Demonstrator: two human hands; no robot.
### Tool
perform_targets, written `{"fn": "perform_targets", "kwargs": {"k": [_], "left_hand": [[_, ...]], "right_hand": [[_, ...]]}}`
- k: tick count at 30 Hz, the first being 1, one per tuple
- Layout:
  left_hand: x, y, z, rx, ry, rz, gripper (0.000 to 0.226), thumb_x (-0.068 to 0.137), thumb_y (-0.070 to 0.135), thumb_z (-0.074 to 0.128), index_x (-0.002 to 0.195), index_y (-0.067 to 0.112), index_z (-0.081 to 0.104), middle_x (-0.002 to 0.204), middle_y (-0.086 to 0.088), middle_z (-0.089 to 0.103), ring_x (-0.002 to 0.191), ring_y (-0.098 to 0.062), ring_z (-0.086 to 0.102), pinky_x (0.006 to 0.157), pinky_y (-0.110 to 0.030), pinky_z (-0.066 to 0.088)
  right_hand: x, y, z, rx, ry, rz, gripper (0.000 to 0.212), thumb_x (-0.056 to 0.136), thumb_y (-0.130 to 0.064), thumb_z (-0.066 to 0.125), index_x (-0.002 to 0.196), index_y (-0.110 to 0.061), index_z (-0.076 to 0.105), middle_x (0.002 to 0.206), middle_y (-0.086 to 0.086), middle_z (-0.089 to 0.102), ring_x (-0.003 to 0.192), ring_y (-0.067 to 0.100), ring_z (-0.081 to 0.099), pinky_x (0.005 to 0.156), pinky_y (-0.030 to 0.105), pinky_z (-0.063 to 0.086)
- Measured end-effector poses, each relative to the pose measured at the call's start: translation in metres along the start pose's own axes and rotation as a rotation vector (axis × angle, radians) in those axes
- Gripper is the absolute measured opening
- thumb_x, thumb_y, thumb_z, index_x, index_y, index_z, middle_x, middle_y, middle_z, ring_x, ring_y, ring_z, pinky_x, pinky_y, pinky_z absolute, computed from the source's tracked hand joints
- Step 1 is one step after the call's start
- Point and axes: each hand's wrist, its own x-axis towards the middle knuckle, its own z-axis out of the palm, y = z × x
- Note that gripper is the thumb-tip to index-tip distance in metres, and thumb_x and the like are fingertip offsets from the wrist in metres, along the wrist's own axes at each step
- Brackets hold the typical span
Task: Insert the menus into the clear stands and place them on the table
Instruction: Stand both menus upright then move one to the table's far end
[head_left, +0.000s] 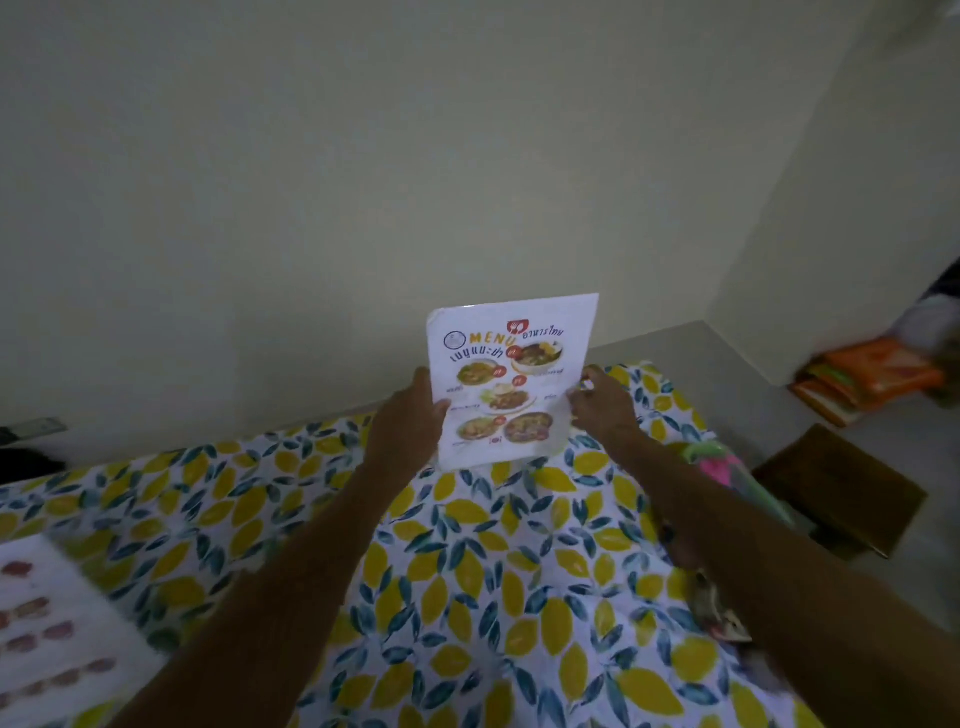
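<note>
A white menu (511, 379) with food photos and the word MENU stands upright in a clear stand at the far middle of the table (467, 571), which has a lemon-print cloth. My left hand (410, 415) grips its left edge. My right hand (602, 402) pinches its right edge. The stand's base touches the cloth. A second menu sheet (57, 634) lies flat at the near left, blurred.
A pale wall rises right behind the table. A dark wooden stool (841, 488) stands on the floor at the right. Orange and green packets (872, 379) lie in the far right corner. Pink and green plastic (727, 467) sits at the table's right edge.
</note>
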Motion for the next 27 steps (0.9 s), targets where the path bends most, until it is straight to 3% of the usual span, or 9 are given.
{"fn": "perform_targets", "kwargs": {"k": [2,6,12,17,20,27], "left_hand": [[0.022,0.037,0.027,-0.005,0.008,-0.022,0.035,0.095,0.032,0.056,0.116,0.007,0.045,0.096,-0.019,0.067,0.082,-0.040,0.065,0.065,-0.041,0.049],[0.062,0.097,0.085,-0.025,-0.024,-0.029,0.036,0.096,0.033,0.054,0.116,0.004,0.043,0.102,-0.022,0.065,0.085,-0.040,0.065,0.068,-0.047,0.054],[0.105,0.161,0.149,-0.084,-0.080,-0.077,0.032,0.097,0.023,0.055,0.116,0.000,0.044,0.100,-0.025,0.066,0.087,-0.042,0.065,0.074,-0.054,0.055],[0.131,0.177,0.187,-0.009,-0.108,-0.107,0.035,0.098,0.024,0.052,0.122,0.007,0.034,0.094,-0.022,0.067,0.081,-0.040,0.067,0.069,-0.053,0.058],[0.143,0.175,0.202,-0.005,-0.127,-0.137,0.035,0.099,0.023,0.050,0.127,0.005,0.038,0.092,-0.021,0.068,0.078,-0.038,0.067,0.068,-0.052,0.058],[0.163,0.171,0.222,0.004,-0.160,-0.196,0.026,0.098,0.023,0.051,0.116,0.006,0.047,0.093,-0.022,0.067,0.078,-0.039,0.066,0.068,-0.054,0.056]], "right_hand": [[0.049,0.030,-0.026,-0.013,0.004,-0.026,0.013,0.077,-0.035,0.054,0.089,-0.030,0.054,0.094,0.014,0.071,0.086,0.038,0.069,0.074,0.055,0.058],[0.109,0.066,-0.085,-0.014,-0.004,-0.014,0.020,0.076,-0.030,0.052,0.092,-0.021,0.060,0.098,0.015,0.071,0.086,0.038,0.070,0.079,0.053,0.058],[0.174,0.126,-0.126,-0.013,-0.036,0.012,0.012,0.088,-0.019,0.054,0.097,-0.016,0.062,0.099,0.014,0.072,0.070,0.031,0.073,0.072,0.047,0.062],[0.213,0.163,-0.129,-0.012,-0.066,0.026,0.013,0.085,-0.022,0.051,0.094,-0.020,0.061,0.094,0.013,0.072,0.074,0.032,0.072,0.074,0.050,0.061],[0.232,0.176,-0.125,-0.018,-0.085,0.021,0.015,0.085,-0.025,0.052,0.097,-0.024,0.061,0.093,0.012,0.073,0.072,0.030,0.072,0.071,0.050,0.062],[0.251,0.192,-0.115,-0.021,-0.107,-0.005,0.015,0.086,-0.025,0.051,0.097,-0.022,0.061,0.097,0.016,0.071,0.082,0.037,0.069,0.075,0.051,0.059]]}}
